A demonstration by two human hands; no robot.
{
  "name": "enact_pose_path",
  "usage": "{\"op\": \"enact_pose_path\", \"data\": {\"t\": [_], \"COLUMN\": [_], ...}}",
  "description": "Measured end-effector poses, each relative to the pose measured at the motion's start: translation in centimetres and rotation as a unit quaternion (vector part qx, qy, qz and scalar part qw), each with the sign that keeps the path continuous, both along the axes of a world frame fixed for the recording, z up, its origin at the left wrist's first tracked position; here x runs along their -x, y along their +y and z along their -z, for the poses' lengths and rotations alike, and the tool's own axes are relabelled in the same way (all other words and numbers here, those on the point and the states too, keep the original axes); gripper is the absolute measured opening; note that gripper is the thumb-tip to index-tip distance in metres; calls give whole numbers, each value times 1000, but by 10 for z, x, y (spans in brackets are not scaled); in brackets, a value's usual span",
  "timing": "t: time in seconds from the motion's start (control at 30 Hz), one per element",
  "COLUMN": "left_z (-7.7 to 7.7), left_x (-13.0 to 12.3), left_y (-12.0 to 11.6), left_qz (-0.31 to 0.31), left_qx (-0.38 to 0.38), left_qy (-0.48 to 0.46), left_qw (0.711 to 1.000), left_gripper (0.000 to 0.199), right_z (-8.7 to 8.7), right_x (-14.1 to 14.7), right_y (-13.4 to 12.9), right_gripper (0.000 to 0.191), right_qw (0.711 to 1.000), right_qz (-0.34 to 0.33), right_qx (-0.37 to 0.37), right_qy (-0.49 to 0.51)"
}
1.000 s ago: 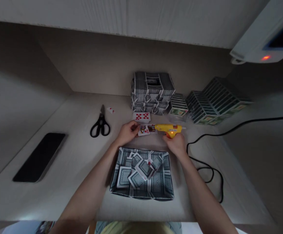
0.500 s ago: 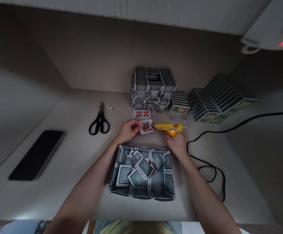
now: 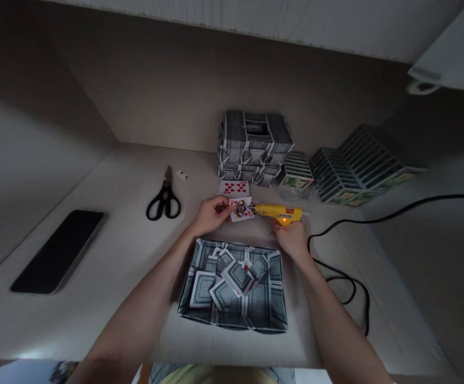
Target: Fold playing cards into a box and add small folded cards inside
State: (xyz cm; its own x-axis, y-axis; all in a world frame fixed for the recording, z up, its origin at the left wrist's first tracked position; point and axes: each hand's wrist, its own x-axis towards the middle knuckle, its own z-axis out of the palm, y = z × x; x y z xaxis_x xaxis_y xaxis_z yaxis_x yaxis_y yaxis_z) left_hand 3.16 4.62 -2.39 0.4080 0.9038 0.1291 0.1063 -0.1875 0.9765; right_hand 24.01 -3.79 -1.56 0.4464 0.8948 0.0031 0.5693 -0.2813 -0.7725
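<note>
Between thumb and fingers, my left hand (image 3: pixel 213 215) pinches a face playing card (image 3: pixel 241 209) by its left side. My right hand (image 3: pixel 293 238) is wrapped round the handle of a yellow hot glue gun (image 3: pixel 279 212) with a small orange light on it. The gun's nozzle points left and meets the card's right edge; whether glue comes out is too small to see. Just behind lies a red-pip card (image 3: pixel 234 188). In front of both hands stands an open box made of playing cards (image 3: pixel 232 319), with several loose cards (image 3: pixel 206 289) inside.
Black-handled scissors (image 3: pixel 164 201) and a cut card piece (image 3: pixel 183 176) lie to the left, with a phone (image 3: pixel 58 252) farther out. Stacked card-built boxes (image 3: pixel 255 140) stand behind. Striped card stacks (image 3: pixel 338 173) sit back right. A black cord (image 3: pixel 396 208) runs across the right side.
The view has shifted slightly. Both hands keep their grips, and the glue gun's nozzle stays at the card's right edge with barely any movement.
</note>
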Motion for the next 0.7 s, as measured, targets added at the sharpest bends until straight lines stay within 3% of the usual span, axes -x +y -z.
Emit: {"op": "enact_pose_path", "data": {"t": [0.57,0.7], "left_z": [1,4], "left_x": [2,2], "left_y": [1,3], "left_qz": [-7,-10], "left_qx": [-37,-35], "left_qy": [25,28], "left_qw": [999,999], "left_gripper": [27,26], "right_z": [-1,1], "right_x": [-2,-2], "right_y": [1,2], "right_gripper": [23,19], "right_qw": [999,1000], "right_qz": [-8,4], "right_qx": [8,3], "right_qy": [-51,-21]}}
